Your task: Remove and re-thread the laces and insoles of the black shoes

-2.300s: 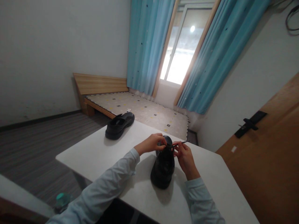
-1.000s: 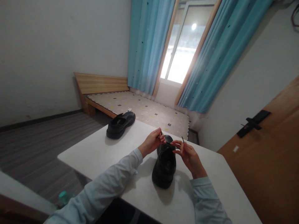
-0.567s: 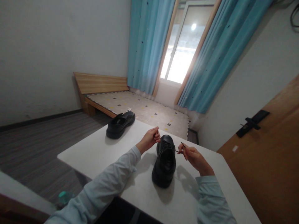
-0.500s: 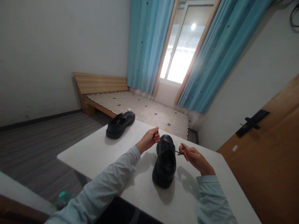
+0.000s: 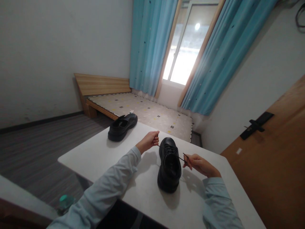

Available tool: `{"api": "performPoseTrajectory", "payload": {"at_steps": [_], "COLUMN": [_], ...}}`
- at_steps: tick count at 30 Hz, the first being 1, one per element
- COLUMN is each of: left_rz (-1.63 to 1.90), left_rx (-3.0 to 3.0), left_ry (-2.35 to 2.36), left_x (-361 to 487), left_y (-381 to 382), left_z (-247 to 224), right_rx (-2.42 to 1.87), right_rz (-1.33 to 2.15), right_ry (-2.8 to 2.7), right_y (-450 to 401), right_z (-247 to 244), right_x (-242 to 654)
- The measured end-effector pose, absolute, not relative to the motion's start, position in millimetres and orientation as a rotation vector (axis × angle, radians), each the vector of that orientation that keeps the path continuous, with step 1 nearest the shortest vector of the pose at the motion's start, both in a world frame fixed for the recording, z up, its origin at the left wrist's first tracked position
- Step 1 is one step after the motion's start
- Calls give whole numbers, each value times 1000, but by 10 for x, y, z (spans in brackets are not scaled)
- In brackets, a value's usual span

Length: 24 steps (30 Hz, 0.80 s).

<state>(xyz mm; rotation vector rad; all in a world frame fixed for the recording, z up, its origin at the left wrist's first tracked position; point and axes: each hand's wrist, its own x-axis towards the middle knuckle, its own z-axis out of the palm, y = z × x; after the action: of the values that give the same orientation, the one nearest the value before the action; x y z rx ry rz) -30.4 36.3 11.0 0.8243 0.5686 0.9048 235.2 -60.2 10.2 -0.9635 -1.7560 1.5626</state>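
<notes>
A black lace-up shoe (image 5: pixel 169 171) stands upright on the white table (image 5: pixel 95 160), its toe pointing away from me. Left of its toe, my left hand (image 5: pixel 152 140) is closed on one end of the black shoelace, which runs taut to the shoe. My right hand (image 5: pixel 194 162), to the right of the shoe, pinches the other lace end, and a short tip sticks out above the fingers. A second black shoe (image 5: pixel 122 126) rests at the table's far left edge.
Beyond the table is a bed (image 5: pixel 147 109) with a wooden headboard. A wooden door (image 5: pixel 274 159) is at the right. A bottle with a green cap (image 5: pixel 64 200) stands low at the left, and a black object (image 5: pixel 126 216) lies at the near edge.
My left hand has moved slightly left, away from the shoe. My right hand is a little lower and farther right. The shoe's heel has shifted slightly right.
</notes>
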Motion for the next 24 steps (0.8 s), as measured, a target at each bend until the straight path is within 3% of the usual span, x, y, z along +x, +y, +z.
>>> {"api": "performPoseTrajectory", "payload": {"at_steps": [15,24], "left_rz": [1143,1047], "left_rx": [1048,1450], "left_ry": [622,672], "left_x": [-318,-314], "left_y": [363,298], "left_z": [197,170], "right_rx": [-896,-860], "right_rz": [1670,1398], "right_ry": [-1644,-1359], "right_y": [-599,-521], "right_z": [80,88], "right_x": [2213,2161]}}
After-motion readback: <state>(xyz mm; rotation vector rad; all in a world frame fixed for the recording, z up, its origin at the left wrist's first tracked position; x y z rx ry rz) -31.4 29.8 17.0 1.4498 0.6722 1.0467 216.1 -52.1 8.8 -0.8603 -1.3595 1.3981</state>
